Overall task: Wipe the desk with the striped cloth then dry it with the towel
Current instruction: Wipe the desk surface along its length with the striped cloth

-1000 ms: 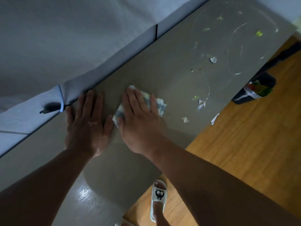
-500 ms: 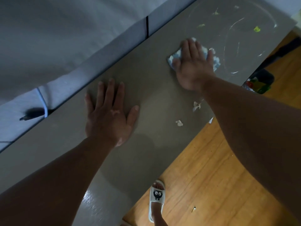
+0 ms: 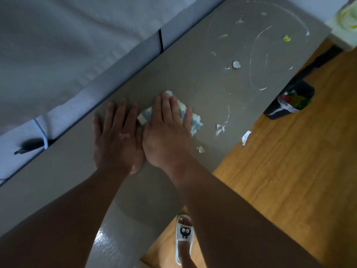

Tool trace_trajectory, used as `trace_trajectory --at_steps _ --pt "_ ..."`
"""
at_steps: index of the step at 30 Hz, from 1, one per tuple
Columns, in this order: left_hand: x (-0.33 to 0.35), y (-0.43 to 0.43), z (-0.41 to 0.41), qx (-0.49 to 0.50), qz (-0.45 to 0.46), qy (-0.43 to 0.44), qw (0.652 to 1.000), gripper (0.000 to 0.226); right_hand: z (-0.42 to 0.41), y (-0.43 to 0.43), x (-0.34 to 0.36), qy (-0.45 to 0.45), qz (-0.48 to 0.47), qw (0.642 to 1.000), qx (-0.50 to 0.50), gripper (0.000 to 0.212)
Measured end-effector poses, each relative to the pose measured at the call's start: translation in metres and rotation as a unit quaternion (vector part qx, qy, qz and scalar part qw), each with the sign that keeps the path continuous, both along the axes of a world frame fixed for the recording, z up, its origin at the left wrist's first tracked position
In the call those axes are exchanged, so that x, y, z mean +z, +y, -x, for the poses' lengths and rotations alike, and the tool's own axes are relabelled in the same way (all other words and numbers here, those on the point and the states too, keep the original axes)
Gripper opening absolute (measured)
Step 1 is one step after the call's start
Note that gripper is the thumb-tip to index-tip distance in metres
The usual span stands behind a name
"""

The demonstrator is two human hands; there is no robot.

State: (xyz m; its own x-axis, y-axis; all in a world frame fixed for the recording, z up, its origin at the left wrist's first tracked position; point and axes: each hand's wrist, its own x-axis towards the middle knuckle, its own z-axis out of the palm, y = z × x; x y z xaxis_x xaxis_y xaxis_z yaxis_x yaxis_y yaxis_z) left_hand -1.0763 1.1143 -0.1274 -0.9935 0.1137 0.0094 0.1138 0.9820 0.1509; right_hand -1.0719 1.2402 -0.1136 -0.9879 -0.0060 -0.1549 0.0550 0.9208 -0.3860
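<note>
Right hand (image 3: 166, 132) lies flat, fingers extended, pressing the striped cloth (image 3: 195, 120) against the bench (image 3: 193, 78). Left hand (image 3: 117, 138) rests palm-down, fingers spread, holding nothing, touching the right hand. A dark bin (image 3: 289, 102) on the floor contains colourful waste.

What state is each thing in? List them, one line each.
Desk: dirty at the far end, with white streaks and scraps.
Cloth: bunched, pressed flat to the desk under the right hand.
Right hand: palm down on the cloth, fingers spread.
Left hand: flat on the bare desk, holding nothing.
Bin: on the floor, lined and holding rubbish.
Scraps: loose on the desk, not yet wiped.
Towel: not in view.
</note>
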Motion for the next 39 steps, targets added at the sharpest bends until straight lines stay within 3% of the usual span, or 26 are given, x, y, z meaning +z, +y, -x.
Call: trace_trajectory --at_steps 3,7,11,14,20,26,29,34,39 --pt "-0.003 -0.003 -0.001 -0.012 -0.010 0.023 1.000 0.064 -0.035 0.001 -0.003 0.035 0.005 0.999 -0.020 0.077" --pt "-0.006 -0.003 0.001 0.000 0.004 0.027 1.000 0.059 -0.074 0.023 -0.013 0.060 -0.036 0.997 0.030 0.070" --pt "-0.007 -0.003 0.001 -0.010 0.027 0.031 0.999 0.061 -0.061 0.082 -0.021 0.087 -0.087 0.992 0.038 0.071" --pt "-0.006 -0.003 0.001 -0.010 0.032 0.023 0.999 0.063 -0.035 0.132 -0.017 0.057 -0.109 0.992 0.017 0.074" --pt "-0.007 -0.002 0.001 -0.010 0.036 0.019 0.999 0.065 0.016 0.207 -0.012 -0.011 -0.110 0.991 -0.074 0.074" --pt "-0.005 -0.001 0.001 -0.004 0.028 0.017 0.999 0.065 0.021 0.175 -0.015 -0.011 -0.077 0.972 -0.222 0.076" --pt "-0.005 -0.001 0.001 -0.001 0.030 0.021 0.999 0.064 -0.007 0.134 -0.017 0.006 -0.134 0.976 -0.173 0.074" --pt "-0.004 0.000 0.002 -0.003 0.038 0.020 0.999 0.064 -0.065 0.059 -0.018 0.061 -0.105 0.993 0.008 0.076" --pt "-0.003 0.000 0.002 -0.007 0.035 0.025 0.999 0.065 -0.050 0.085 -0.018 0.072 -0.113 0.989 0.069 0.073"
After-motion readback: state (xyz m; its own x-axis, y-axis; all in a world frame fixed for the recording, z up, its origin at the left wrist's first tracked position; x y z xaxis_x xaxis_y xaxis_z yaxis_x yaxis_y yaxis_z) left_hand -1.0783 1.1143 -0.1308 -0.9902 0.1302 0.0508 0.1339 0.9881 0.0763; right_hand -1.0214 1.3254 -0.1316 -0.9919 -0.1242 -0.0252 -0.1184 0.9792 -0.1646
